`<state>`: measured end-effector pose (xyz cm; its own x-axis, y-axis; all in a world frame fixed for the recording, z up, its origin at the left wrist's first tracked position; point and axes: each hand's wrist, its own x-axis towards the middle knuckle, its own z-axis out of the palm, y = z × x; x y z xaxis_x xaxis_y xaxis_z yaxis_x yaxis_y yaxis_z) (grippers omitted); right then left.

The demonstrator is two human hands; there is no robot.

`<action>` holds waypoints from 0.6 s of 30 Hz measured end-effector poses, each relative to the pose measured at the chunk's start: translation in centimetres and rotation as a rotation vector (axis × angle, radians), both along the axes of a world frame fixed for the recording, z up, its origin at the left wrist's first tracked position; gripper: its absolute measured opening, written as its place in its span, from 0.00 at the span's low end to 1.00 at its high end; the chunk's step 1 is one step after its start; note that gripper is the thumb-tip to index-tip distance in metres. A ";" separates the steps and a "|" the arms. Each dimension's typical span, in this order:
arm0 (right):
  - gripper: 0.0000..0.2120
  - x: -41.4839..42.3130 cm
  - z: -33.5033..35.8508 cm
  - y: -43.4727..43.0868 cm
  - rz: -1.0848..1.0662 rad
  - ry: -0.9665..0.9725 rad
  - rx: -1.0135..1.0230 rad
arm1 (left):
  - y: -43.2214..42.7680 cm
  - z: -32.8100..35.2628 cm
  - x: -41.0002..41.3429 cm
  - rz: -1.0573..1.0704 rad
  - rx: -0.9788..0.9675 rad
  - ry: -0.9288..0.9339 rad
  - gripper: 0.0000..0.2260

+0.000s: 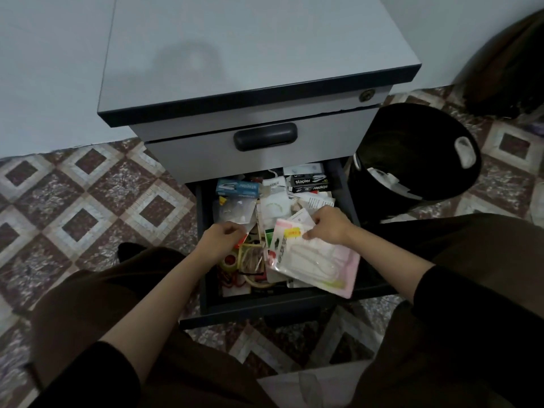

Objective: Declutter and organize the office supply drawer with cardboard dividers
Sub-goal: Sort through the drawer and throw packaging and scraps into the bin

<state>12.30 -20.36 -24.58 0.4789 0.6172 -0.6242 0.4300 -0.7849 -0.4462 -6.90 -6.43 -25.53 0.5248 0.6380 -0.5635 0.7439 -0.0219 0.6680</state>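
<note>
**A:** Which piece goes first, and where does it lie?

**B:** The pink packet, on top of the heap on the right side of the drawer. The right hand pinches its far edge, so that hand has it. Its long axis runs from those fingers back toward the person, tilted a little to the right, and its near corner hangs over the drawer's front rim.

**A:** And the other hand?

**B:** The left hand is well apart from the packet, over the drawer's left side. Its fingers are curled at the near edge of a clear bag, but I cannot tell whether it is actually gripping anything.

**A:** What's in the drawer?

**B:** Loose clutter, and I see no cardboard dividers. Under the left hand are a tape roll and rubber bands. Beyond both hands, at the back, are a blue stapler box and black stapler boxes. Papers sit between them.

**A:** Anywhere to discard things?

**B:** A black bin stands right of the right hand, outside the drawer, with something white inside.
</note>
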 end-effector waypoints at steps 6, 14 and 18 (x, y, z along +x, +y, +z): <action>0.09 3.8 0.5 -0.8 -0.279 0.088 0.148 | -0.7 -1.1 2.0 -0.015 -0.018 0.033 0.07; 0.14 6.6 1.0 -2.5 -0.520 0.048 0.267 | -1.4 -3.2 5.3 -0.080 0.040 0.182 0.10; 0.13 6.8 0.8 -2.9 -0.605 0.093 0.272 | -2.0 -3.9 6.4 -0.012 0.036 0.170 0.25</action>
